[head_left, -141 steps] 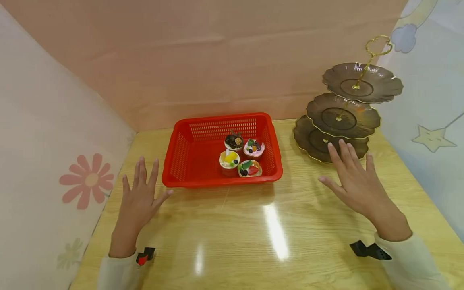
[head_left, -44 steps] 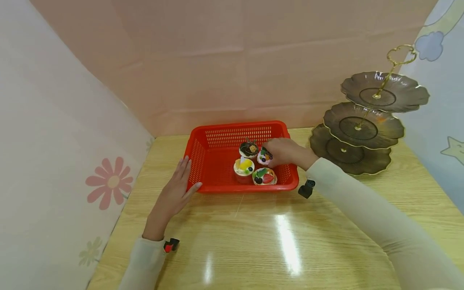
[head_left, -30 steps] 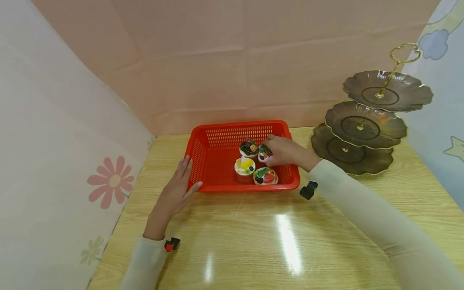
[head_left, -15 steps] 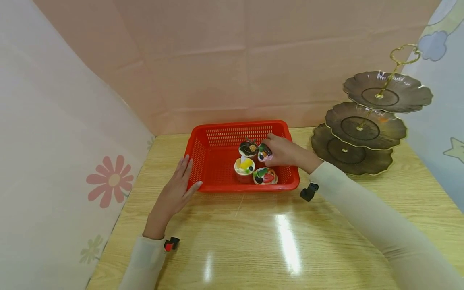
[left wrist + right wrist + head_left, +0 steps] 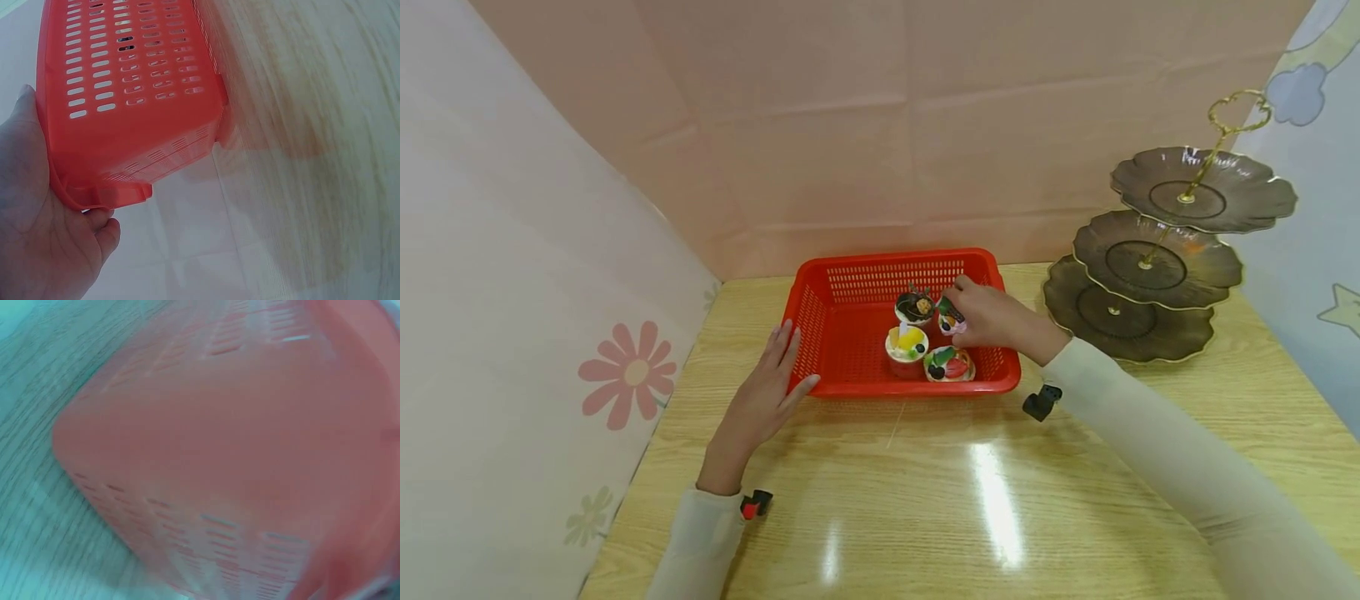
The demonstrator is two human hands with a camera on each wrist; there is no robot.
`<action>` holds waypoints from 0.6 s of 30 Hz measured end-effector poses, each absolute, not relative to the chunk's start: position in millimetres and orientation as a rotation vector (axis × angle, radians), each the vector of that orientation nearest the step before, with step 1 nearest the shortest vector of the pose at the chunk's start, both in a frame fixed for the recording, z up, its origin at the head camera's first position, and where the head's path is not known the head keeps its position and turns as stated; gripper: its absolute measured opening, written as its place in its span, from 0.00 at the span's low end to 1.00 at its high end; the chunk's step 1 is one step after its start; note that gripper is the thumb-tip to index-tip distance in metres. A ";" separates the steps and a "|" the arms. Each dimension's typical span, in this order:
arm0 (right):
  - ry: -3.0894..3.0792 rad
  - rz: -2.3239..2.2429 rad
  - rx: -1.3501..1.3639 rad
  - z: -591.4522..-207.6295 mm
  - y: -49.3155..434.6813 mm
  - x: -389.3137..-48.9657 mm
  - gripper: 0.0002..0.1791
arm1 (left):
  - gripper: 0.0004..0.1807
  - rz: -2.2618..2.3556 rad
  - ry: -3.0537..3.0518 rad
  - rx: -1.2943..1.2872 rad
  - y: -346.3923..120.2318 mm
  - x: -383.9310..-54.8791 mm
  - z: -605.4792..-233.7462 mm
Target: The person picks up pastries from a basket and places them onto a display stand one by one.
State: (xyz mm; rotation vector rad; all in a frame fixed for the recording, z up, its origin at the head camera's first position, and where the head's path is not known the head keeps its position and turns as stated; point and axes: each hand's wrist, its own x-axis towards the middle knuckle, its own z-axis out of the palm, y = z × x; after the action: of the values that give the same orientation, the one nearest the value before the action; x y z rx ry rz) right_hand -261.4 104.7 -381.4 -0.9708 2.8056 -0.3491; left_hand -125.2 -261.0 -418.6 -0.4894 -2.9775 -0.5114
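Inside the red basket (image 5: 850, 389) my right hand (image 5: 988, 315) reaches over the right rim. Its fingers grip a pink-creamed cupcake (image 5: 950, 319) topped with berries, partly hidden by the hand. Close by stand a chocolate cupcake (image 5: 914, 307), a lemon-topped cupcake (image 5: 907, 343) and a strawberry-topped cupcake (image 5: 950, 365). My left hand (image 5: 762, 392) rests against the basket's front left corner, fingers extended along the left rim and thumb by the front rim. In the left wrist view that hand (image 5: 44, 231) touches the rim; the right wrist view shows only the basket wall (image 5: 219, 437), blurred.
A three-tier stand with dark scalloped plates (image 5: 1157, 258) and a gold handle (image 5: 1238, 111) stands right of the basket, near the right arm. The wooden table (image 5: 880, 500) meets a draped back wall and patterned side walls.
From held apart above the table, my left hand came to the basket's corner and my right hand reached in. Lately the pink cupcake has shifted slightly right in the right hand's grip.
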 end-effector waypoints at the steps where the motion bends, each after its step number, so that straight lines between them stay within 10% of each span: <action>1: 2.809 -0.361 -0.973 -380.4 104.9 -260.7 0.43 | 0.46 -0.510 -2.975 -0.491 -260.9 -125.2 -418.4; 18: 2.849 -0.751 -0.946 -373.3 114.9 -246.9 0.51 | 0.47 -0.537 -2.985 -0.481 -262.2 -125.1 -421.0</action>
State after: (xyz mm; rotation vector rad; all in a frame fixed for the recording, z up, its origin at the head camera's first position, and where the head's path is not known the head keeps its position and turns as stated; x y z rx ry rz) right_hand -246.9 114.9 -373.3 -0.9461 2.8493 -0.7505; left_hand -125.1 -262.2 -421.0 -0.4814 -2.9853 -0.5368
